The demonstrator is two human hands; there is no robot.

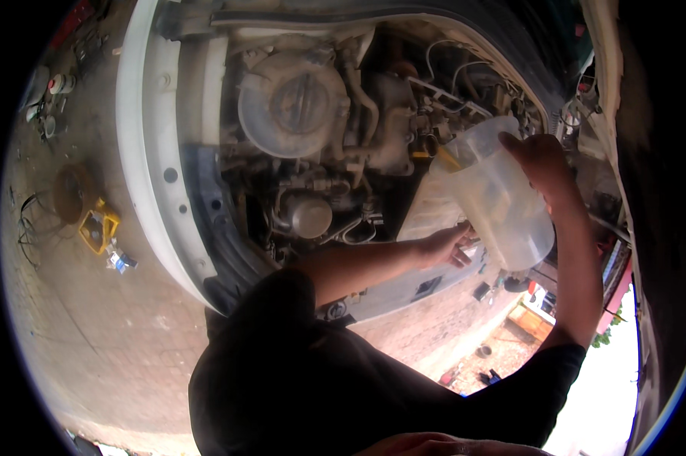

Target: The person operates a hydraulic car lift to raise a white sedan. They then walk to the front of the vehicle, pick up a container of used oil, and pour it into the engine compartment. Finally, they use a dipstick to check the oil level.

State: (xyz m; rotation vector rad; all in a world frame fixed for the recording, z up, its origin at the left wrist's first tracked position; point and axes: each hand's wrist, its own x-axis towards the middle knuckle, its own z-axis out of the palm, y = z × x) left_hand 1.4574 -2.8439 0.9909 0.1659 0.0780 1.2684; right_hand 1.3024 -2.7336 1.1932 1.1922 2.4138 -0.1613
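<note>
A translucent plastic jug (502, 197) is tilted over the right side of the engine bay, its mouth toward the engine (392, 125). My right hand (537, 159) grips the jug near its upper right side. Something yellowish shows at the jug's mouth; I cannot make out whether it is liquid or a part behind. Beside the jug's lower left side is my left hand (443, 247), fingers stretched and partly apart, holding nothing that I can see. Whether its fingertips touch the jug is unclear.
A round air filter housing (289, 102) and a smaller round metal part (310, 216) sit among hoses. The vehicle's pale front edge (149, 167) curves along the left. On the floor lie a yellow container (98, 226), a brown round object (71, 194) and a red-and-white bottle (61, 83).
</note>
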